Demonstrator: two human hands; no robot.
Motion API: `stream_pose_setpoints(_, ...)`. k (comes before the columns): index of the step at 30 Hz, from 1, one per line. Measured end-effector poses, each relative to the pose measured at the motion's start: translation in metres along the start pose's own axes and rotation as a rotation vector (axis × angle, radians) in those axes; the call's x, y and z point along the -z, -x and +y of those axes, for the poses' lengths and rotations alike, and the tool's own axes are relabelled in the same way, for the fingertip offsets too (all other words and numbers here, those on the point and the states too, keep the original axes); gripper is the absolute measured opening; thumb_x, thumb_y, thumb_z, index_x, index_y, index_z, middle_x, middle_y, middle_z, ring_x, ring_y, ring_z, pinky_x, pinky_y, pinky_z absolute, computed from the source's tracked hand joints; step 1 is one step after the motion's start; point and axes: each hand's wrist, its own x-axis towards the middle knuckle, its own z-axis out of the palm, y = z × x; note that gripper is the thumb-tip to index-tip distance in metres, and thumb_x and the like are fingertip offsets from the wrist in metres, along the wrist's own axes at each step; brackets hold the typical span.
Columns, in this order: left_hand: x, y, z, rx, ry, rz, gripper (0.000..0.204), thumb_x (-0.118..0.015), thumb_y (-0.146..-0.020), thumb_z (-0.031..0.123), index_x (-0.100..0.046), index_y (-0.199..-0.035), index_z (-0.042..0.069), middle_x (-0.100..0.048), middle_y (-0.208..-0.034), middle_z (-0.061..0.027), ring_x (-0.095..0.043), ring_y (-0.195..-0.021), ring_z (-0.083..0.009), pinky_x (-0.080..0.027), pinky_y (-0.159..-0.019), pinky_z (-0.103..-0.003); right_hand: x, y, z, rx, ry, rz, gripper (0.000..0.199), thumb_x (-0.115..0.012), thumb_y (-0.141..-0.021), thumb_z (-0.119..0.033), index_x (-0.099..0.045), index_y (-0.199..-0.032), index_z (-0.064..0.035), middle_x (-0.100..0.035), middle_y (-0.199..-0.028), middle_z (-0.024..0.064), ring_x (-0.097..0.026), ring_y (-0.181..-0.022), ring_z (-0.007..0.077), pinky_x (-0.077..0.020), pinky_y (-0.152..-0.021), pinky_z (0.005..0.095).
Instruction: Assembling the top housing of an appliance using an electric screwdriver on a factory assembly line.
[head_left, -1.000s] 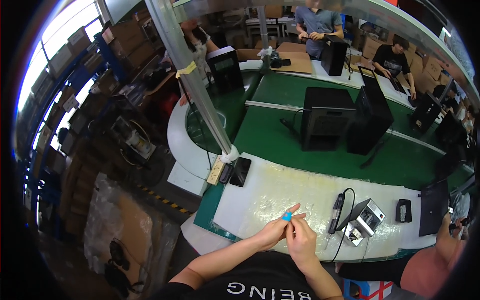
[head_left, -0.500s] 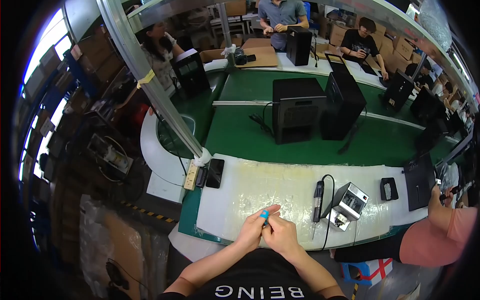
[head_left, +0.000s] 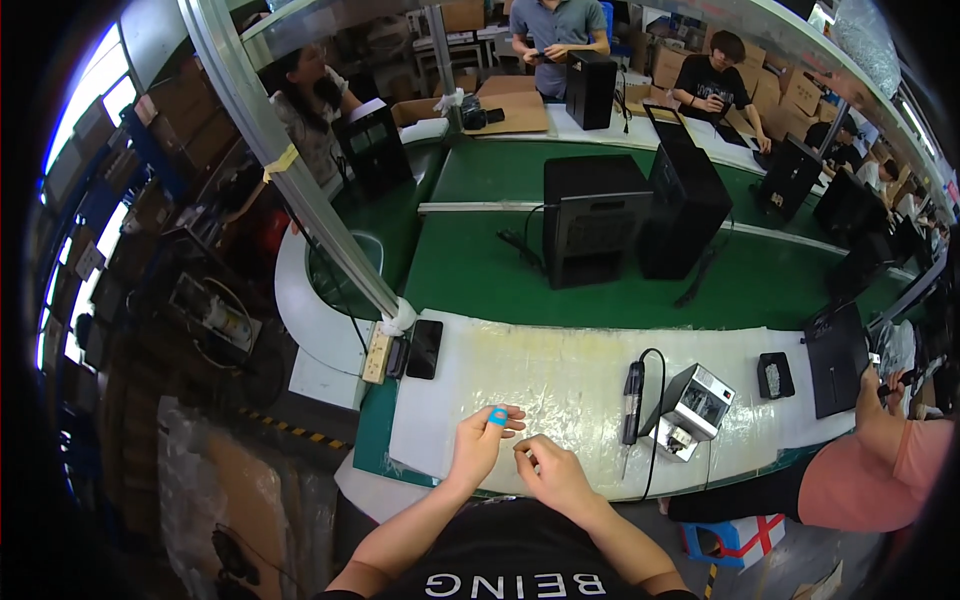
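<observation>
- The green conveyor (head_left: 480, 290) was spread along the far side of the mat.
- The white mat (head_left: 560, 370) was laid on the near worktop, below both hands.
- Two black cases, the left one (head_left: 597, 215) and the right one (head_left: 685, 210), were stood upright side by side on the conveyor.
- A black panel (head_left: 838, 365) was placed at the mat's right end.
- A metal box (head_left: 697, 402) was set down tilted on the mat, to the right of the hands.
- The left hand (head_left: 478, 445) was held loosely open, fingers pointed rightward; nothing was seen gripped.
- The right hand (head_left: 555, 475) was held half curled just beside it, not touching; whether anything small was pinched could not be told.
- A screwdriver (head_left: 632, 400) was laid between the right hand and the metal box.
- A phone (head_left: 424, 350) was placed at the mat's far left corner.
- A small black tray (head_left: 775, 375) was set between the metal box and the panel.
- A blue band (head_left: 497, 415) was worn on a left digit.
</observation>
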Motion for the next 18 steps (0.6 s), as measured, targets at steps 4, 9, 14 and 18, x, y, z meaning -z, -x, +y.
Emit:
stream_pose_setpoints(4,0.006,-0.018,0.003,-0.060,-0.120,0.108,0.034,-0.050,-0.098,0.026,-0.065,-0.098,-0.005,-0.069,-0.092,-0.0116,-0.067,-0.081,-0.0175,-0.053,-0.072,-0.029,0.002,-0.018,0.011,-0.005,0.012,-0.026,0.006,-0.062,-0.084,-0.006,-0.060,-0.089,-0.0027,-0.064,-0.081,0.0119,-0.066,-0.065,0.0239,-0.0508,-0.055,0.0317)
stream_pose_setpoints(9,0.001,-0.021,0.039,-0.178,-0.134,0.123,0.034,-0.057,-0.095,0.027,-0.065,-0.094,-0.007,-0.069,-0.089,-0.0113,-0.065,-0.082,-0.0164,-0.053,-0.076,-0.030,0.011,-0.023,-0.016,-0.027,-0.133,0.054,0.006,-0.058,-0.087,-0.002,-0.060,-0.091,0.0012,-0.066,-0.081,0.0121,-0.065,-0.064,0.0175,-0.0511,-0.057,0.0288)
stream_pose_setpoints(14,0.002,-0.030,0.049,-0.287,-0.204,0.031,0.040,-0.057,-0.095,0.032,-0.062,-0.110,-0.004,-0.068,-0.101,-0.0120,-0.064,-0.094,-0.0181,-0.052,-0.079,-0.030,0.006,-0.034,-0.017,-0.009,-0.225,0.107,0.008,-0.059,-0.088,-0.002,-0.059,-0.094,0.0030,-0.066,-0.083,0.0124,-0.066,-0.066,0.0170,-0.0525,-0.056,0.0271)
stream_pose_setpoints(18,0.009,-0.025,0.021,-0.160,-0.406,-0.065,0.047,-0.051,-0.096,0.040,-0.057,-0.125,0.003,-0.064,-0.116,-0.0103,-0.060,-0.104,-0.0188,-0.050,-0.084,-0.032,0.004,-0.024,-0.010,-0.101,-0.432,0.228,0.013,-0.057,-0.090,-0.005,-0.059,-0.100,0.0030,-0.066,-0.082,0.0101,-0.065,-0.066,0.0146,-0.0520,-0.056,0.0262)
